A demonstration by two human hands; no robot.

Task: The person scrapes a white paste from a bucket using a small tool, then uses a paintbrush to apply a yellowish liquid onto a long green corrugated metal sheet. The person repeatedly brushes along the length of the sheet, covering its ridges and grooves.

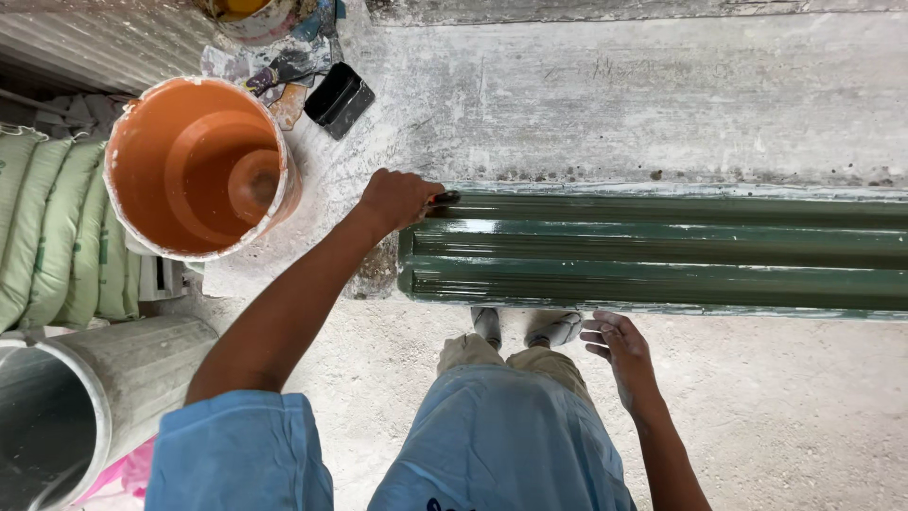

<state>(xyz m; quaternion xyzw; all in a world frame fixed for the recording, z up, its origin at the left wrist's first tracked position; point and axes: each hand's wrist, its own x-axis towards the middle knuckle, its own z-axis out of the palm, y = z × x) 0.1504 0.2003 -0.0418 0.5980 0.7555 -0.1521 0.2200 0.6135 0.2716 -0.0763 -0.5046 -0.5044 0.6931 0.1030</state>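
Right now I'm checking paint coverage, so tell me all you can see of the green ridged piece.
The green ridged piece is a long moulding with lengthwise ribs and grooves, lying level across the right of the view on a pale concrete ledge. Its dark green coat looks wet and glossy, with whitish streaks along some ridges and the edges. Its rounded left end stops near the left hand, which holds a brush against the top rib. The right hand hangs just below, apart.

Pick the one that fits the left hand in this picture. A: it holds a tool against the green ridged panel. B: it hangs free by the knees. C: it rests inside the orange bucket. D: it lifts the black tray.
A: the left hand is closed on a small tool at the top corner of the green panel, apart from the bucket.
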